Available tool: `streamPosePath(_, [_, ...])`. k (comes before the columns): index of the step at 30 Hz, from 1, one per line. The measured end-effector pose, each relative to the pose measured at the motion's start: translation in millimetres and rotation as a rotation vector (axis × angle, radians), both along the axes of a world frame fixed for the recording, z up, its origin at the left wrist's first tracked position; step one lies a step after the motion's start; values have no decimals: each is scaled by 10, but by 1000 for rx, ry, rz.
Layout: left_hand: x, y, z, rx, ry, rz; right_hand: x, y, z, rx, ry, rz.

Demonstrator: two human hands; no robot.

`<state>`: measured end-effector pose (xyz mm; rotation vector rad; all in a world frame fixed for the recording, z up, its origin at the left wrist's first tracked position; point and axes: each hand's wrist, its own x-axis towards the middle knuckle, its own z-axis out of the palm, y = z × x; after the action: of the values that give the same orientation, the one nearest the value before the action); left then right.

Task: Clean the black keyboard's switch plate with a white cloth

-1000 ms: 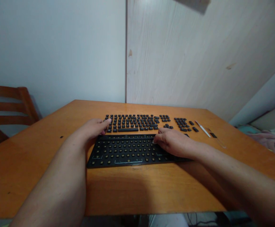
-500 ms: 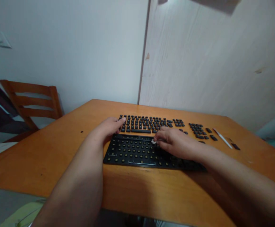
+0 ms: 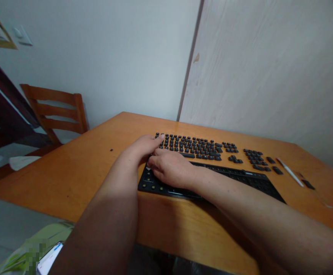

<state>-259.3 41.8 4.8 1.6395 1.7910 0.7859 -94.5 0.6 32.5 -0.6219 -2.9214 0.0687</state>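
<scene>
A black keyboard base (image 3: 183, 193), its keycaps off, lies near the table's front edge. My right hand (image 3: 170, 168) is over its left end, fingers pinched downward around a small white wad (image 3: 148, 167) that barely shows, perhaps tissue or cotton. My left hand (image 3: 147, 146) rests by the base's far left corner, its thumb stretched toward the loose keycaps. The left fingers are mostly hidden, so I cannot tell whether they grip the base. Black keycaps (image 3: 193, 144) lie in keyboard-like rows just behind the base.
More keycaps (image 3: 254, 157) form a block on the right. Beyond them lie a white pen-like stick (image 3: 290, 172) and a small dark piece (image 3: 308, 185). A wooden chair (image 3: 57, 109) stands left of the table (image 3: 97, 179). A phone (image 3: 50, 258) shows at the lower left.
My right hand has moved left along the base, from its middle to its left end beside my left hand. My left hand stays at the corner. The view has turned slightly left.
</scene>
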Motion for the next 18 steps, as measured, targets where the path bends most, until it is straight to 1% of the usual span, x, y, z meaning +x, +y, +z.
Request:
streamPosePath(4, [28, -6, 32, 36, 63, 26, -52, 6, -28, 23, -30, 31])
streamPosePath(10, [65, -17, 60, 23, 71, 37, 11, -45, 17, 36, -57, 45])
streamPosePath(15, [70, -6, 37, 23, 89, 33, 97, -68, 34, 25, -74, 26])
streamPosePath(18, [55, 26, 6, 16, 63, 25, 143, -75, 33, 31, -93, 8])
